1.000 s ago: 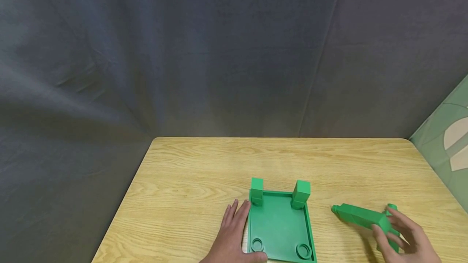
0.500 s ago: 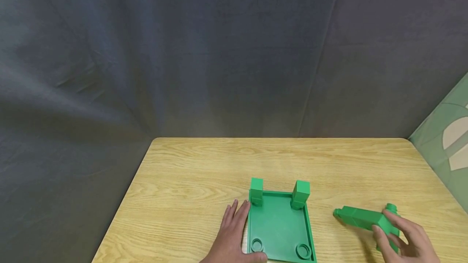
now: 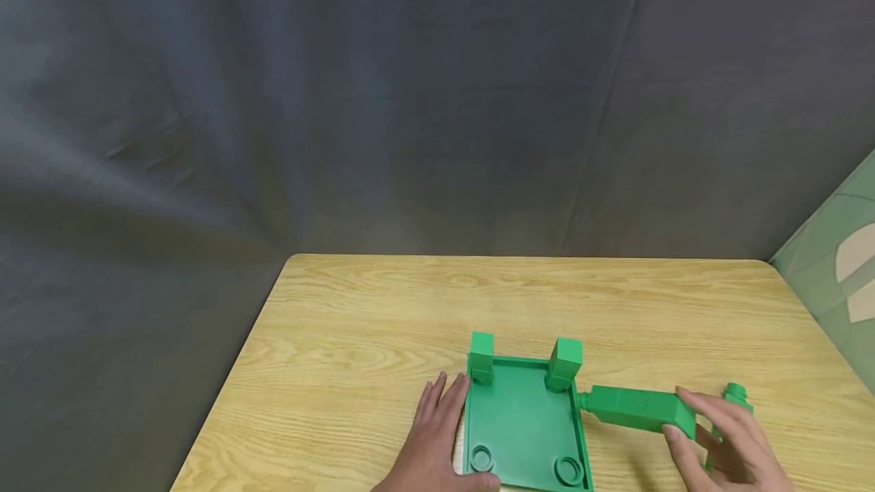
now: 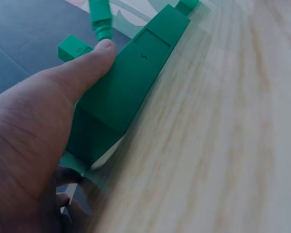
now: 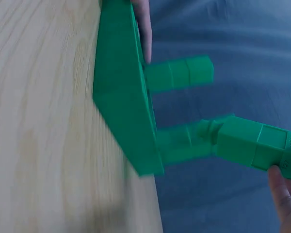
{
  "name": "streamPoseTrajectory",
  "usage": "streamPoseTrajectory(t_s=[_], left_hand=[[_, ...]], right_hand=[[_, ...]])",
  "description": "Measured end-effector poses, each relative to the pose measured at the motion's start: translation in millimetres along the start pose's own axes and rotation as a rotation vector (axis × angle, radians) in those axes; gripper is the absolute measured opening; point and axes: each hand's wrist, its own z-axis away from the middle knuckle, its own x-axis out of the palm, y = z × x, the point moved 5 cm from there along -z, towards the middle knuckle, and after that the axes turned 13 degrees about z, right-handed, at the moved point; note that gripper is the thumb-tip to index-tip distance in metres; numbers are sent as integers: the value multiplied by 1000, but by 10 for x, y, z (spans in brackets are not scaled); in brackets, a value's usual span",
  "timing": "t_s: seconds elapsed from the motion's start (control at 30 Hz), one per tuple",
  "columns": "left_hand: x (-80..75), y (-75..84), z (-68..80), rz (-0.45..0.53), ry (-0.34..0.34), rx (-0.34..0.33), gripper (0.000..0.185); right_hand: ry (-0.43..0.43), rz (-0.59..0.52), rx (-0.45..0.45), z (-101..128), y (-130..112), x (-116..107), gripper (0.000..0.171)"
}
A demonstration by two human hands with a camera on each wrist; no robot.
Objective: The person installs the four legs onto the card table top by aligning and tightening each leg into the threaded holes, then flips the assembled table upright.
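Note:
A shallow green plastic tray (image 3: 522, 431) lies on the table with a round socket (image 3: 481, 458) and another socket (image 3: 569, 470) at its near corners. Two square green posts, one left (image 3: 481, 354) and one right (image 3: 566, 359), stand upright at the far corners. My left hand (image 3: 432, 446) rests against the tray's left side with straight fingers, thumb along the near wall. Raised beside the tray's right edge, a longer green post (image 3: 632, 408) is held sideways, its narrow knobbed end towards the tray. My right hand (image 3: 731, 443) pinches its other end between thumb and fingers.
Another green post (image 3: 738, 395) lies on the table, partly hidden behind my right hand. The wooden table (image 3: 355, 370) reaches back to a dark grey curtain (image 3: 437, 112). A patterned green cloth (image 3: 844, 279) hangs at the right.
My right hand has carried the held post leftwards, so its knobbed end now appears at the tray's right edge. The left hand and the tray have stayed in place.

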Motion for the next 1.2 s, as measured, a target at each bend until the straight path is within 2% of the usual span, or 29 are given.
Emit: streamPoseTrajectory(t_s=[0.13,0.3,0.4,0.53,0.63,0.7,0.8,0.9,0.97,1.1,1.2], left_hand=[[12,-7,0,-61,-7,26,132],[7,-2,10,-162,8,84,136],[-15,-3,25,-144,15,75,136],[-57,-21,48,-65,18,22,134],[-88,-37,75,-53,25,31,128],[-104,-44,99,-70,32,68,123],[-118,-45,127,-144,54,172,114],[-132,-37,153,-216,88,291,104],[-140,-40,162,-234,105,347,98],[-159,-46,178,-230,120,390,93],[-161,-46,185,-216,121,384,93]], right_hand=[[-83,-163,-25,33,-70,224,43],[-175,-218,-99,128,-150,467,41],[-221,-248,-145,186,-207,592,40],[-274,-267,-152,262,-278,734,48],[-297,-183,-159,319,-326,812,55],[-304,-131,-186,349,-350,859,57],[-313,-67,-231,378,-383,923,57],[-333,-93,-274,391,-407,983,53],[-354,-91,-290,397,-421,1016,52],[-402,-67,-326,419,-441,1092,50],[-431,-49,-360,445,-448,1146,43]])
